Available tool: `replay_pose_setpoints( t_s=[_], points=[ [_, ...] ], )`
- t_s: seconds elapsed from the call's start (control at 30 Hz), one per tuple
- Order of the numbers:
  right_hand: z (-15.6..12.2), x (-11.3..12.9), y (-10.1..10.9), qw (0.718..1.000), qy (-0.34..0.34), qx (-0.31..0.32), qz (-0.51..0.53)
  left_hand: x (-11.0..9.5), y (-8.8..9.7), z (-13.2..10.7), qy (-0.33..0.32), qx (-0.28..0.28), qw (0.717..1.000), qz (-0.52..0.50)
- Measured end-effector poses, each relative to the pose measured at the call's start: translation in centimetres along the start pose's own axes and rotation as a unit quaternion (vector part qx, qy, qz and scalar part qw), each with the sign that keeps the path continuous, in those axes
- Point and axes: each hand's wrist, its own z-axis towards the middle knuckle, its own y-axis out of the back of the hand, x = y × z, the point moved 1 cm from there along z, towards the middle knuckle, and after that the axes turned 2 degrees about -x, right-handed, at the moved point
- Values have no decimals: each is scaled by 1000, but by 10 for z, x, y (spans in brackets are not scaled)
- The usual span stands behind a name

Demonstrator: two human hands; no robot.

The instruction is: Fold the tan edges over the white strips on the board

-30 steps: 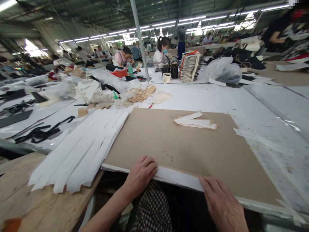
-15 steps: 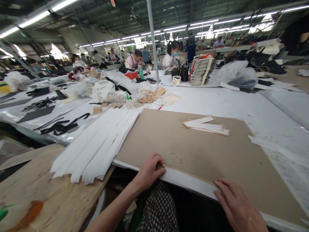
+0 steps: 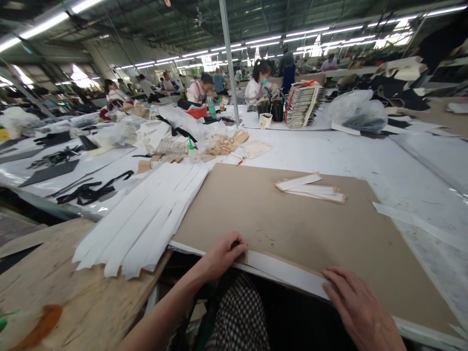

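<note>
A strip [image 3: 287, 270] under my hands, a busy hall beyond

Checked cloth [image 3: 239, 314] covers my lap, just below the near edge of a flat brown board [image 3: 256, 209]. The strip, white with a thin tan border, lies along that edge. My left hand [image 3: 226, 251] curls its fingers over the strip's left end; my right hand [image 3: 360, 307] lays its fingers, loosely stretched, at the other end. Whether either pinches it I cannot tell.

To my left is a worn wooden top [image 3: 84, 292], and long white strips [image 3: 142, 219] fan out over its edge and onto the white table [image 3: 329, 151]. Shorter pieces [image 3: 310, 189] lie crossed on the board's far half.

Past the board stands a green-tipped bottle [image 3: 193, 154], near crumpled tan gloves [image 3: 228, 142]. Black straps [image 3: 95, 191] tangle off to the left. Farther back, a tied stack [image 3: 304, 106] stands beside a clear bag [image 3: 360, 113], and a grey pole [image 3: 229, 58] rises. A masked co-worker [image 3: 253, 90] sits behind, with others deeper in, under rows of tube lights [image 3: 304, 31] and a dark roof [image 3: 252, 14].
</note>
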Motion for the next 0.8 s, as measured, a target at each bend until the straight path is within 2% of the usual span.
replay_pose_setpoints(
  t_s=[0.17,0.3,0.4,0.5,0.53,0.6,0.67,0.8],
  points=[
    [9,-4,-1,998,-49,-18,40,0,-2,-3,-1,-5,999,-40],
    [25,-1,11,981,-110,37,155,2,-3,-3,38,-20,988,-151],
    [38,3,27,933,-188,120,282,1,-4,-2,94,-27,958,-270],
    [47,8,40,849,-290,173,407,-1,-6,-1,127,-36,940,-316],
    [49,9,41,823,-317,168,440,-2,-7,0,132,-36,941,-310],
    [49,9,42,789,-357,143,479,-1,-8,2,138,-32,951,-273],
    [46,8,39,771,-387,124,491,0,-9,3,143,-35,958,-245],
    [39,6,36,736,-421,94,522,-1,-11,6,143,-46,949,-279]
  ],
)
